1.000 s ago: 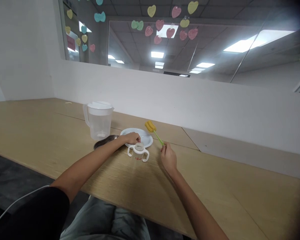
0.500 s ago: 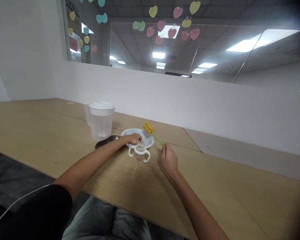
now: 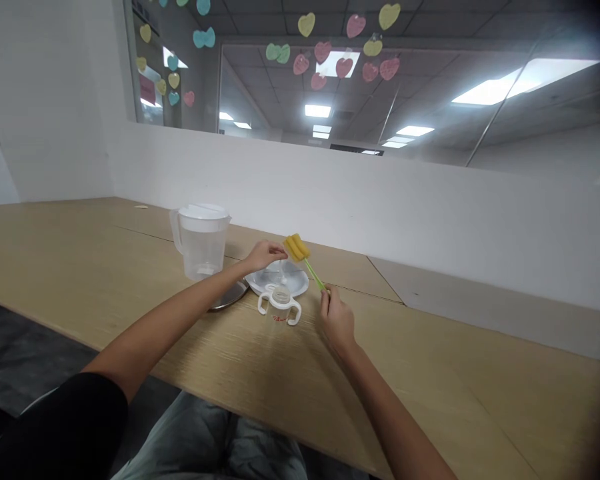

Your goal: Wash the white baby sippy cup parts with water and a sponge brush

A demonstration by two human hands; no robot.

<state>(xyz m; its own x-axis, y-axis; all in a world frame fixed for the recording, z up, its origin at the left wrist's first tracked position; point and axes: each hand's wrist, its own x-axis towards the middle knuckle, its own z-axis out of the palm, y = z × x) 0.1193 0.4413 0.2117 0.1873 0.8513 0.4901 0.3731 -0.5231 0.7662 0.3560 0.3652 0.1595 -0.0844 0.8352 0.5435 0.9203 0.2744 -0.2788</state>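
My right hand [image 3: 337, 321] is closed round the green handle of a brush, whose yellow sponge head [image 3: 297, 247] sticks up to the left over a white plate [image 3: 296, 283]. My left hand [image 3: 263, 255] is raised above the plate with its fingers pinched together. The fingertips are right at the sponge head, and what they hold is unclear. A small clear cup with two white handles [image 3: 279, 304] stands on the wooden table [image 3: 130, 280] between my hands, touched by neither.
A clear plastic pitcher with a white lid [image 3: 201, 239] stands left of the plate. A flat metal dish [image 3: 227, 297] lies under my left forearm. A white partition wall [image 3: 380, 200] runs along the table's far edge, with glass and paper hearts above.
My left hand has lifted off the top of the cup and risen to the sponge head. The brush has tilted up slightly. My right hand has stayed put.
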